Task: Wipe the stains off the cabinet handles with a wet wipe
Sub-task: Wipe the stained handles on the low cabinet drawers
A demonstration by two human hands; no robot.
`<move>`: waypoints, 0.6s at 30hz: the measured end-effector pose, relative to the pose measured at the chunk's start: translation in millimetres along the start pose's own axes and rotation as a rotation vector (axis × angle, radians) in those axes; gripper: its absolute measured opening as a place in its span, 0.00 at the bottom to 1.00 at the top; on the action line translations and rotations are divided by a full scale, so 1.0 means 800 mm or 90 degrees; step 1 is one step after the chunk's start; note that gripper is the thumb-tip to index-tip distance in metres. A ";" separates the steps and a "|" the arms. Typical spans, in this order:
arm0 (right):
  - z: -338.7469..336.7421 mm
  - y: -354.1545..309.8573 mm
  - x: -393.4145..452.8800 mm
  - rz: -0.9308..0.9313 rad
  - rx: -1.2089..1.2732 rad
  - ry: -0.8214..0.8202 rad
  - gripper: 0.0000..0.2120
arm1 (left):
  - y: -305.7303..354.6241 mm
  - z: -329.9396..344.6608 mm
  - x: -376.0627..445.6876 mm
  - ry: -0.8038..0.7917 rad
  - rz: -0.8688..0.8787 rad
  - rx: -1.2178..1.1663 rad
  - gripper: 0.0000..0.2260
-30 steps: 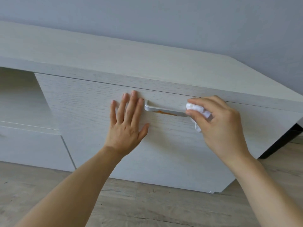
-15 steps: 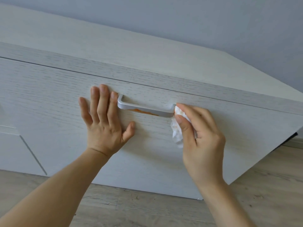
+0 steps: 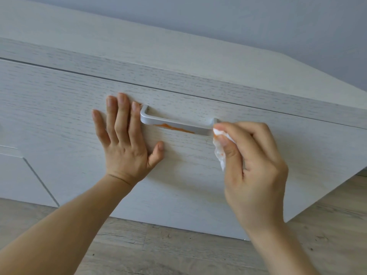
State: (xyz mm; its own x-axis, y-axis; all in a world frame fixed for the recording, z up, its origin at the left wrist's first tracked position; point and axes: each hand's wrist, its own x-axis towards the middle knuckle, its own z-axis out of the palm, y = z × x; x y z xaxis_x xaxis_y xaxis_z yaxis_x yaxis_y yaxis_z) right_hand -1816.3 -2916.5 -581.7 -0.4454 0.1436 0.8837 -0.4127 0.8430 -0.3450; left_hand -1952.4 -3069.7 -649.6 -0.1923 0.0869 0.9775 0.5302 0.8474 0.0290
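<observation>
A silver bar handle (image 3: 174, 122) sits on the pale wood-grain cabinet door (image 3: 59, 108). An orange stain (image 3: 174, 128) runs along the handle's lower edge. My left hand (image 3: 127, 139) presses flat on the door just left of the handle, fingers straight. My right hand (image 3: 252, 161) pinches a crumpled white wet wipe (image 3: 220, 149) between thumb and fingers, and the wipe touches the handle's right end. A faint orange tint shows on the wipe near my thumb.
The cabinet top (image 3: 139, 50) runs back to a grey-blue wall (image 3: 258, 20). A second door panel (image 3: 17, 175) lies at lower left. Wood-look floor (image 3: 178, 255) spreads below the cabinet.
The view has shifted closer to the door. My right hand with the wipe has slipped from over the handle's right end to just below and beside it. My left hand stays flat.
</observation>
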 end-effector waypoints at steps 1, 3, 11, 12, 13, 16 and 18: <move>-0.003 0.002 -0.002 0.006 -0.005 0.016 0.08 | 0.000 0.000 0.000 -0.001 0.000 0.002 0.31; -0.003 0.005 0.001 0.043 0.002 0.040 0.07 | 0.001 0.000 0.000 -0.004 -0.001 0.007 0.31; 0.002 0.001 0.011 -0.030 0.001 -0.069 0.09 | 0.001 0.000 0.001 -0.002 0.007 0.010 0.31; -0.001 0.002 0.007 -0.055 -0.007 -0.064 0.10 | 0.001 0.000 0.001 0.000 0.010 0.011 0.31; -0.003 0.003 0.002 -0.064 -0.008 -0.048 0.10 | 0.001 0.000 0.000 0.004 0.012 0.013 0.31; -0.002 0.003 -0.008 0.026 0.037 0.028 0.06 | 0.000 0.000 0.000 0.009 0.010 0.013 0.31; 0.003 0.000 -0.010 0.095 0.122 0.053 0.07 | 0.000 0.000 0.001 0.008 0.011 0.016 0.31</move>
State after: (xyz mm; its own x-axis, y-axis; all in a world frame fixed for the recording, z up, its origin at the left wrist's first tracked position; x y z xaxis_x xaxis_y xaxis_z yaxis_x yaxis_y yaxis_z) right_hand -1814.7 -2919.2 -589.6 -0.4487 0.3075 0.8391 -0.4944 0.6968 -0.5197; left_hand -1952.6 -3069.2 -648.9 -0.1735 0.0952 0.9802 0.5123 0.8588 0.0073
